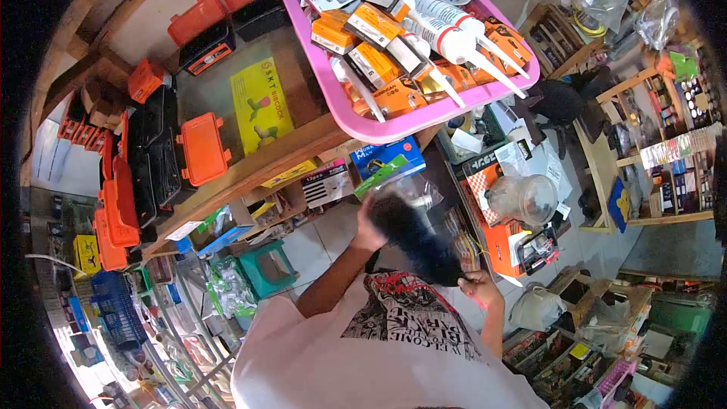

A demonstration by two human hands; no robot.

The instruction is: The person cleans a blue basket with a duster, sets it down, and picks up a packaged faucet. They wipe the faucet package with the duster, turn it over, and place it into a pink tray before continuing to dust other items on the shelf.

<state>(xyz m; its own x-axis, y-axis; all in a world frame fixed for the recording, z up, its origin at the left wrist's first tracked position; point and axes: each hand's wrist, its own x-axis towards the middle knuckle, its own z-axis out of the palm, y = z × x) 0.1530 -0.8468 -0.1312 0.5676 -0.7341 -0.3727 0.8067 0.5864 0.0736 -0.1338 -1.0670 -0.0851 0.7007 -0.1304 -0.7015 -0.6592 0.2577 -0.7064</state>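
A long black object [416, 238], smeared and soft-edged, lies slantwise between my two hands in front of the printed white shirt. It may be a duster or a brush; its kind cannot be made out. My left hand [368, 229] is against its upper left end, fingers partly hidden behind it. At the lower right end, my right hand [478, 289] pinches it between closed fingers. Just beyond my left hand is a blue "Work Man" box [394, 157] with a green packet [380, 175] at its front.
A pink tray [348, 117] full of orange boxes and white nozzled tubes [447, 38] stands above my hands. Orange-lidded black toolboxes [204, 148] line the left counter. A clear round tub [526, 201] sits at right. Loaded shelves [651, 136] surround me.
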